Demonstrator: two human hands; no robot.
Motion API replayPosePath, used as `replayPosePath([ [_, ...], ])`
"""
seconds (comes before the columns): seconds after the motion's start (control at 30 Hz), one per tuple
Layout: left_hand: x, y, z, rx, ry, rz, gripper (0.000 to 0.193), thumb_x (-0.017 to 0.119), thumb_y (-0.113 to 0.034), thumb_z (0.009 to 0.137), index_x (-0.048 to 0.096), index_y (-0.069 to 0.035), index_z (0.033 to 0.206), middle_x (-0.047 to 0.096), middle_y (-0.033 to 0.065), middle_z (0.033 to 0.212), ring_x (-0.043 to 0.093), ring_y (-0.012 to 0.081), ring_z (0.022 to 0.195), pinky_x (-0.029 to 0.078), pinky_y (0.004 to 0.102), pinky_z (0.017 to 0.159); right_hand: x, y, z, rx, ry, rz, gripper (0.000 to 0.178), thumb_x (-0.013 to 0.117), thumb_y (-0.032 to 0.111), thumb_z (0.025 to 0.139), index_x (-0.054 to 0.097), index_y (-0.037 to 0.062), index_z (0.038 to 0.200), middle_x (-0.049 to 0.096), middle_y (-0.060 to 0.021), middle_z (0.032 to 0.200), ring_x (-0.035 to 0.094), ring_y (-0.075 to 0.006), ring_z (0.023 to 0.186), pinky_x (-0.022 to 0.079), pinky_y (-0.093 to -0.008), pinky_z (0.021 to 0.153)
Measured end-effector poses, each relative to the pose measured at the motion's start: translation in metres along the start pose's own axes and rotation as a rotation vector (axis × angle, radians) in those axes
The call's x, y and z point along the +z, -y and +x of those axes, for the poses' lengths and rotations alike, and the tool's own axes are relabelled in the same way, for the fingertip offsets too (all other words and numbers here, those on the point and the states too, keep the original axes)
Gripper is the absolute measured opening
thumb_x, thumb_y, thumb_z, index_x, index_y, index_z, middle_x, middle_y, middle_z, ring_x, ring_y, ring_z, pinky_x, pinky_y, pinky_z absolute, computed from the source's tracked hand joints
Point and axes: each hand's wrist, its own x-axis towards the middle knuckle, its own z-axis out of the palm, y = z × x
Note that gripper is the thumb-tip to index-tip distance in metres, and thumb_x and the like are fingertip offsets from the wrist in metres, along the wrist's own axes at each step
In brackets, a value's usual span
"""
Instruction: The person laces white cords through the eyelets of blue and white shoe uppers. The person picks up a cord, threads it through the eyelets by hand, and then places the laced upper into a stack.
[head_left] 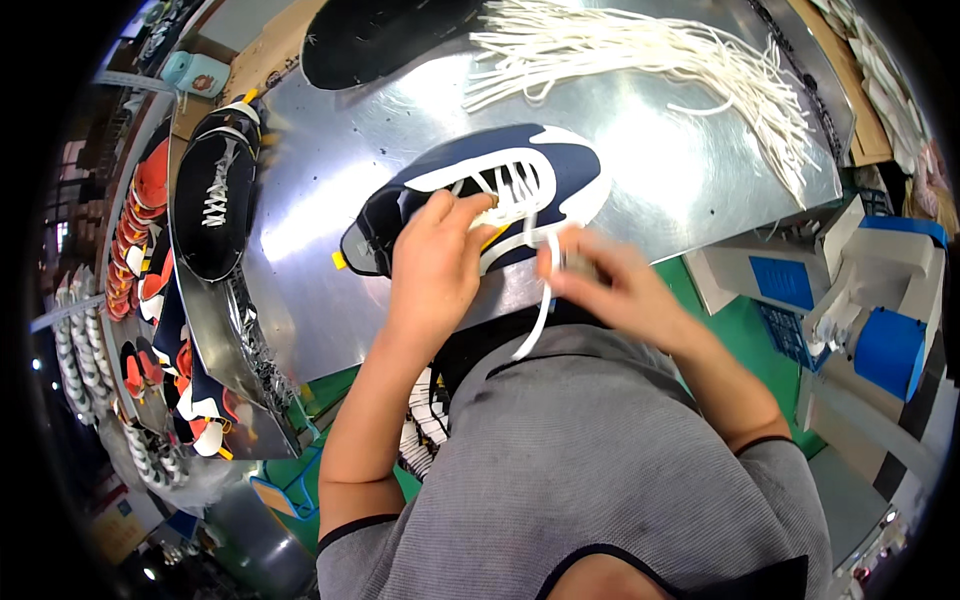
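A navy and white shoe upper (465,153) lies on its side of the metal table in front of me, toe to the right, with white lace crossing its eyelets. My left hand (437,262) is closed at the eyelet edge, fingers pinching the upper by its opening. A white shoelace (541,322) runs from the eyelets and hangs past the table's near edge. My right hand (622,284), smeared by motion, is closed around this lace just nearer than the upper. Part of the upper's near side is hidden behind my left hand.
A bundle of white laces (640,50) lies at the far right of the metal table (330,320). A black laced shoe upper (212,200) sits at the left edge, a black piece (385,40) at the far edge. Orange and white uppers (135,230) are stacked left.
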Motion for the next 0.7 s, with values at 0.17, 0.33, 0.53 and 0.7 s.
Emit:
replayPosePath([
  [0.17,-0.007,-0.017,0.014,0.043,0.141,0.221,0.032,0.066,-0.01,0.086,0.063,-0.008,0.118,0.054,0.0123,0.084,0.059,0.0314,0.079,0.047,0.041,0.069,-0.014,-0.001,0.056,-0.173,-0.241,-0.271,0.013,0.067,0.006,0.089,0.065,0.0026,0.101,0.064,-0.0066,0.09,0.06,-0.0119,0.071,0.046,-0.0255,0.063],
  [0.33,-0.013,-0.015,0.015,0.032,0.213,0.16,0.037,0.068,-0.013,0.085,0.063,-0.009,0.121,0.062,0.0109,0.094,0.061,0.0296,0.087,0.049,0.0408,0.074,-0.019,-0.004,0.068,-0.519,-0.339,-0.407,0.022,0.066,0.001,0.079,0.064,0.0062,0.1,0.065,-0.0077,0.091,0.064,-0.0269,0.073,0.05,-0.0334,0.063],
  [0.53,-0.019,-0.03,0.027,-0.016,0.358,0.361,0.041,0.071,-0.02,0.083,0.062,-0.007,0.12,0.069,0.0115,0.089,0.065,0.0341,0.087,0.051,0.0433,0.076,-0.04,0.023,0.068,-0.528,-0.335,-0.343,0.021,0.069,0.002,0.081,0.066,0.0082,0.102,0.066,-0.0081,0.088,0.065,-0.0253,0.073,0.051,-0.0319,0.063],
  [0.7,-0.012,-0.006,0.027,0.002,0.297,0.048,0.038,0.071,-0.02,0.083,0.062,-0.003,0.117,0.07,0.0162,0.097,0.067,0.0327,0.09,0.052,0.0401,0.076,-0.035,0.003,0.065,-0.548,-0.224,-0.433,0.021,0.068,0.003,0.082,0.066,0.0092,0.103,0.067,-0.0071,0.091,0.066,-0.0254,0.076,0.052,-0.0339,0.065],
])
